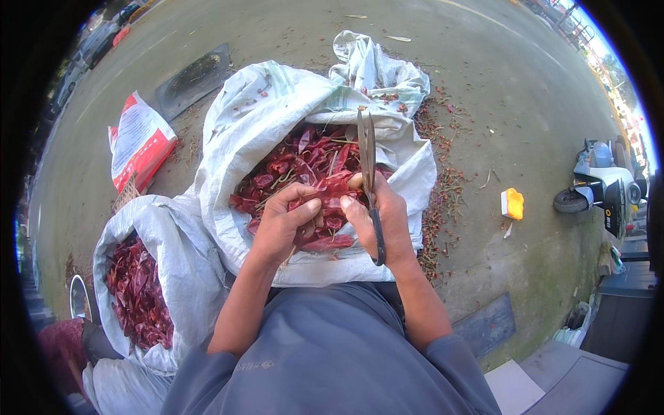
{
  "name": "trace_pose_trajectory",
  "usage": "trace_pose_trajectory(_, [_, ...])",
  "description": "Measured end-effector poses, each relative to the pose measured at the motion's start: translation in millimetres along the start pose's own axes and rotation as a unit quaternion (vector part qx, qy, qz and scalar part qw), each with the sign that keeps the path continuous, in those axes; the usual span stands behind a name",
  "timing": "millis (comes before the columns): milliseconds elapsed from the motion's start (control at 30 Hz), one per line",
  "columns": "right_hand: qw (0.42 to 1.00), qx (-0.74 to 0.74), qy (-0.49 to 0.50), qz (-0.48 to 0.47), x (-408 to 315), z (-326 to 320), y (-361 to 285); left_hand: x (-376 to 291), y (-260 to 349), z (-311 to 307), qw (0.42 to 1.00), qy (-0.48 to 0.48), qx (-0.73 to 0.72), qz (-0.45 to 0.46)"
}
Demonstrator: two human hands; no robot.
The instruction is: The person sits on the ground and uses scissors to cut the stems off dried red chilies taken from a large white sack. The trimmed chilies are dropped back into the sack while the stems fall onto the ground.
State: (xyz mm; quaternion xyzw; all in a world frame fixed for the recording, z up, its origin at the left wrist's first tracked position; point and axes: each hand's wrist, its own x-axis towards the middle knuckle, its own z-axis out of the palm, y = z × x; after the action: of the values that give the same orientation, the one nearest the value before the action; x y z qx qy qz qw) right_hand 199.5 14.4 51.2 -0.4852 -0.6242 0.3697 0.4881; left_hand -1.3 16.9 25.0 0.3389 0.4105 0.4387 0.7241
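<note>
Over the mouth of a large white woven sack, my two hands meet at a dried red chili pepper. My left hand pinches its left side between thumb and fingers. With thumb and forefinger my right hand grips the other side. A pair of scissors hangs on that same hand, its dark handle against the palm and its blades pointing away from me, nearly together. Beneath lie many dried red chilies with stems, filling the sack. Part of the held chili is hidden by my fingers.
A second white sack of dried chilies stands at left. Cut stems and scraps litter the concrete at right. Farther out are a red-and-white bag, a dark flat board, a yellow-and-white object and a parked scooter.
</note>
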Motion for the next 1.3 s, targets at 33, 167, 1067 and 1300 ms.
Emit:
trace_pose_trajectory(33, [1.000, 0.004, 0.003, 0.008, 0, 1, -1, 0, -2, 4, 1.000, 0.006, -0.024, 0.007])
trace_pose_trajectory(167, [0.999, 0.041, -0.014, 0.028, -2, 9, 1, 9, -14, 11, 0.991, -0.020, -0.127, 0.042])
trace_pose_trajectory(1067, [0.985, -0.063, 0.010, 0.158, -44, -18, 31, 81, -13, -46, 0.682, -0.042, 0.698, 0.214])
trace_pose_trajectory(1300, [0.985, -0.158, 0.005, 0.071, -52, -24, 39, 44, 4, -29, 0.810, 0.097, 0.514, 0.265])
